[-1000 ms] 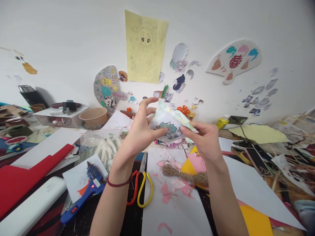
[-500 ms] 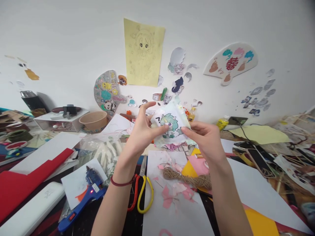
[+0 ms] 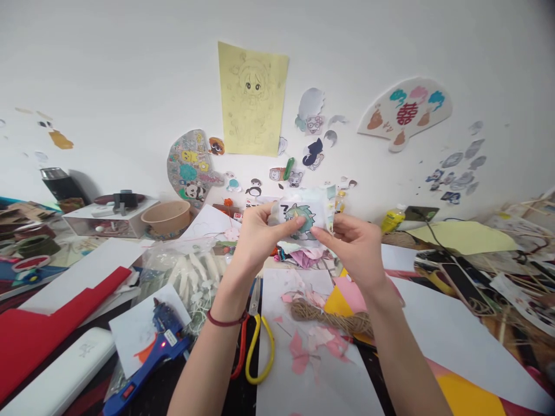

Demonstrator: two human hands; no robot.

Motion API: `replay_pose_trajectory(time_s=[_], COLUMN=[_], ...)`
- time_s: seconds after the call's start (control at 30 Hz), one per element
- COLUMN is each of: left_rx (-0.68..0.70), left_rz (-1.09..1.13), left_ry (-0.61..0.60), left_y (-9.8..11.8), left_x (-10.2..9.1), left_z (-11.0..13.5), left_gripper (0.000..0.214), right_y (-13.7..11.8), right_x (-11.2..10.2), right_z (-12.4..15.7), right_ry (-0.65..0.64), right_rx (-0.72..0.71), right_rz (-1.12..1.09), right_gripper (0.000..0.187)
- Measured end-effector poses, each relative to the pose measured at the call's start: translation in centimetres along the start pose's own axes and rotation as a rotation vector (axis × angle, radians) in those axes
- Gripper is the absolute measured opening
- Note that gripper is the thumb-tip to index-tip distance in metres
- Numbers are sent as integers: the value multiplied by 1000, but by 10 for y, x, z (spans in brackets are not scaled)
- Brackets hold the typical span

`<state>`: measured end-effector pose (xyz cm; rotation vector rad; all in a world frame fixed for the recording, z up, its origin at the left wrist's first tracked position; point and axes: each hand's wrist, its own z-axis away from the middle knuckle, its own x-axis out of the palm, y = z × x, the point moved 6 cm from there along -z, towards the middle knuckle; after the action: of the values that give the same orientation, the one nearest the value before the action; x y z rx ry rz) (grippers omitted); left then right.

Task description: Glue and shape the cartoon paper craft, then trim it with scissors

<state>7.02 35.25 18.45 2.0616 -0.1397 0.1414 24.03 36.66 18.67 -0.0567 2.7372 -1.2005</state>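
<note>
Heat is the hazard at lower left: the blue hot glue gun lies on the dark desk with its red lamp lit, and a dropped forearm could brush it. At centre frame, raised above the desk, the thin white paper printed with a teal-haired cartoon figure could tear if pulled apart. The left hand pinches its left edge, thumb on top; the right hand pinches the right edge, fingers curled.

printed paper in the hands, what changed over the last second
The printed paper was turned up from a tilted, bulging lie to face the camera, held flatter. The left hand closed its spread fingers onto it. The right hand kept its pinch; the scissors, glue gun and twine lay unmoved.
</note>
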Motion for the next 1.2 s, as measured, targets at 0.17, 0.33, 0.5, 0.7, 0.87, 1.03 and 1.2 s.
replay_pose_trajectory(time_s=[0.17, 0.33, 0.5, 0.7, 0.87, 1.03, 1.2], left_rx=[78, 115, 143, 84, 74, 47, 27], left_rz=[-262, -386, -452, -508, -463, -418, -308], left_ry=[27, 67, 29, -40, -70, -102, -120], left_y=[3, 1, 1, -1, 0, -1, -5], left_x=[0, -1, -1, -1, -4, -3, 0], left_z=[1, -1, -2, -3, -3, -3, -3], left_gripper=[33, 37, 42, 38, 37, 35, 33], right_y=[10, 16, 20, 29, 33, 33, 32], right_x=[2, -2, 1, -2, -2, 3, 8], right_z=[-1, 0, -2, -3, -4, -3, -3], right_ry=[49, 134, 16, 21, 24, -28, -116], right_rx=[16, 13, 102, 147, 109, 166, 238], right_rz=[-45, -62, -173, -174, -123, -101, -219], right_gripper=[23, 21, 27, 30, 26, 27, 28])
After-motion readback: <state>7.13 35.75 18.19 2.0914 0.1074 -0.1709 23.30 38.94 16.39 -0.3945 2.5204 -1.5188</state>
